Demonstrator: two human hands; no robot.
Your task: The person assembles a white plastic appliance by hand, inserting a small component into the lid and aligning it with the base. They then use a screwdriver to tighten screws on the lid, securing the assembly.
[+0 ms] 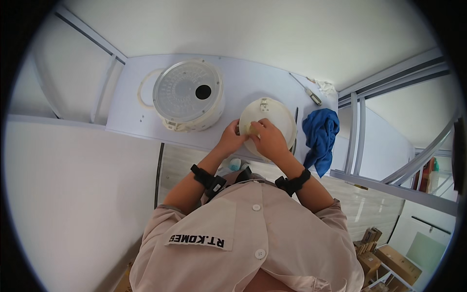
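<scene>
A cream round lid-like part point(282, 117) lies on the white table in front of me, with a small pale clip point(264, 104) near its far edge. Both hands meet over its near left side. My right hand point(270, 140) pinches a small cream piece point(252, 130) at the lid's surface. Closed at the lid's left edge, my left hand point(232, 138) has its fingertips beside that piece; what it grips is mostly hidden. To the left stands a white rice-cooker-like body point(216, 109), topped by a translucent disc point(182, 92) with a black round spot.
A cream ring or handle point(141, 90) sticks out left of the cooker body. At the right lie a screwdriver point(311, 95), crumpled white material point(325, 86) and a blue cloth point(321, 131) hanging over the table's front edge. Metal frames point(357, 131) flank the table.
</scene>
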